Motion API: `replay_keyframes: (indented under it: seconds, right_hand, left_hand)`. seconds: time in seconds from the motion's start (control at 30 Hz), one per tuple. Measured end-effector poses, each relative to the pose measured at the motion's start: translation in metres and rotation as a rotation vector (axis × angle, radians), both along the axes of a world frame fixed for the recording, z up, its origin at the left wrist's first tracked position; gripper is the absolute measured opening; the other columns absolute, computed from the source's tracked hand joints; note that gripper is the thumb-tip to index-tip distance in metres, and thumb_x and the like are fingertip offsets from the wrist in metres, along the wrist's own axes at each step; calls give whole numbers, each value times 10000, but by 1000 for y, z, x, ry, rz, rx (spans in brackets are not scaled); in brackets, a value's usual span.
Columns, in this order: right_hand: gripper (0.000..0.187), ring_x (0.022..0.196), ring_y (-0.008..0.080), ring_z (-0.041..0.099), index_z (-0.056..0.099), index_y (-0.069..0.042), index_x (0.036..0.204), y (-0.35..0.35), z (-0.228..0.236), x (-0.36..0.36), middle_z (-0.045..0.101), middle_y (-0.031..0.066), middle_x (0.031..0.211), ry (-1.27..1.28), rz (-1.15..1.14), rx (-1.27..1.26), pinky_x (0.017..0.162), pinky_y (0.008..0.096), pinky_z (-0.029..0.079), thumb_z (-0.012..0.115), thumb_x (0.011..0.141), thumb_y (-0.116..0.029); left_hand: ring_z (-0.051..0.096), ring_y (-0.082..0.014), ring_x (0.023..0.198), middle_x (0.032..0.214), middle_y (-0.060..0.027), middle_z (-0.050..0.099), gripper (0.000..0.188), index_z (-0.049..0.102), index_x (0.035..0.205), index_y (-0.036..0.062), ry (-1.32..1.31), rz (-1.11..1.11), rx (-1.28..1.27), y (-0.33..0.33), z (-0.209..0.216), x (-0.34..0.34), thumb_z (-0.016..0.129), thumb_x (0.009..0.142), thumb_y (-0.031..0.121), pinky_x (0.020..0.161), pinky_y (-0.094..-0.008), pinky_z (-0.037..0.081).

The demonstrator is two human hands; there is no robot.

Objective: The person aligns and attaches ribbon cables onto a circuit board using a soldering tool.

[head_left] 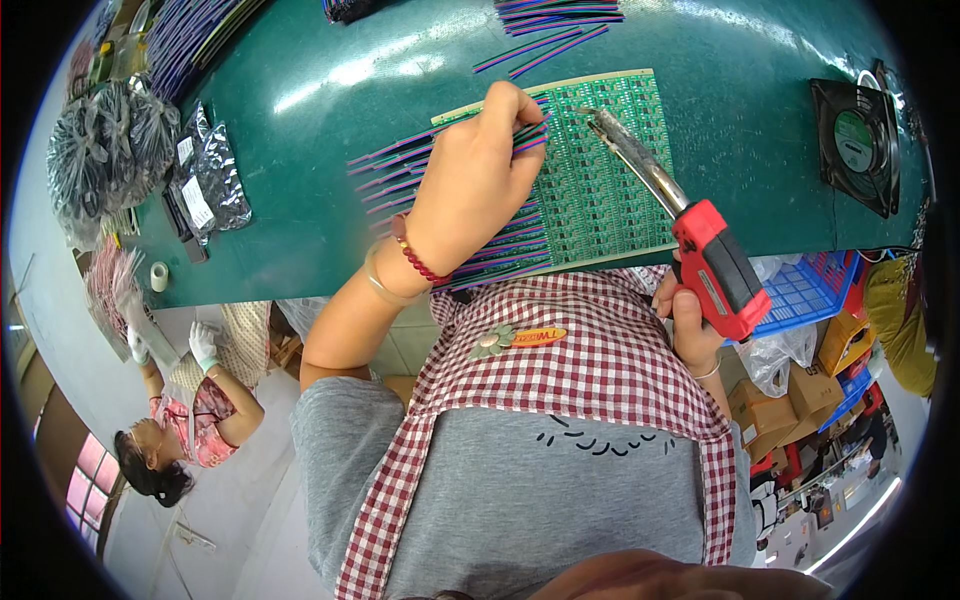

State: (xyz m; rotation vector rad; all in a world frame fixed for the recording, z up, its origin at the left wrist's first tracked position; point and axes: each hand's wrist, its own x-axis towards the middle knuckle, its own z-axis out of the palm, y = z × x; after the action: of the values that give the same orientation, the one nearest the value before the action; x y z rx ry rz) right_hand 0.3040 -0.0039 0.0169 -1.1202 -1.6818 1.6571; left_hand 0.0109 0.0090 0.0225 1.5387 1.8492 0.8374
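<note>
A green panel of small circuit boards [610, 180] lies on the green table. Rows of thin striped wires [500, 245] stick out from its left side. Over the panel's left part, my left hand [480, 165] is closed in a pinch on wires, whose ends show by the fingertips. My right hand [692, 325] is wrapped round the handle of a red and black soldering gun [715, 265]. The gun's metal barrel slants up and left over the panel. Its tip is near the upper middle of the boards, a little right of my left fingertips.
More striped wires [560, 18] lie beyond the panel. A black fan [856, 148] stands at the right, above a blue basket [810, 290]. Black plastic bags [205, 180] and a tape roll [159, 276] are at the left. A gloved co-worker [205, 400] works farther left.
</note>
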Motion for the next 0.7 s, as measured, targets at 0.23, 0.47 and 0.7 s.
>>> replay_keyframes:
  seconds: [0.23, 0.47, 0.7]
  right_hand:
    - [471, 572, 127, 508, 496, 60, 1306, -2, -4, -4, 561, 81, 715, -23, -29, -44, 559, 273, 443, 593, 972, -257]
    - [460, 569, 130, 507, 497, 64, 1295, -1, -1, -2, 557, 84, 711, 6, -3, -79, 559, 275, 447, 586, 979, -257]
    - [421, 570, 134, 511, 489, 69, 1296, 2, -1, -5, 560, 93, 711, 28, 30, -82, 564, 284, 462, 554, 987, -210]
  left_hand:
    - [669, -291, 720, 830, -147, 657, 222, 572, 989, 9, 210, -45, 168, -2, -4, -1, 714, 819, 11, 655, -349, 532]
    - [666, -313, 757, 921, -121, 654, 189, 607, 945, 24, 171, -20, 153, -3, -13, 2, 723, 796, 13, 645, -352, 542]
    - [646, -271, 688, 912, -60, 615, 185, 628, 926, 62, 351, -41, 122, -3, -13, 6, 748, 786, 73, 575, -366, 528]
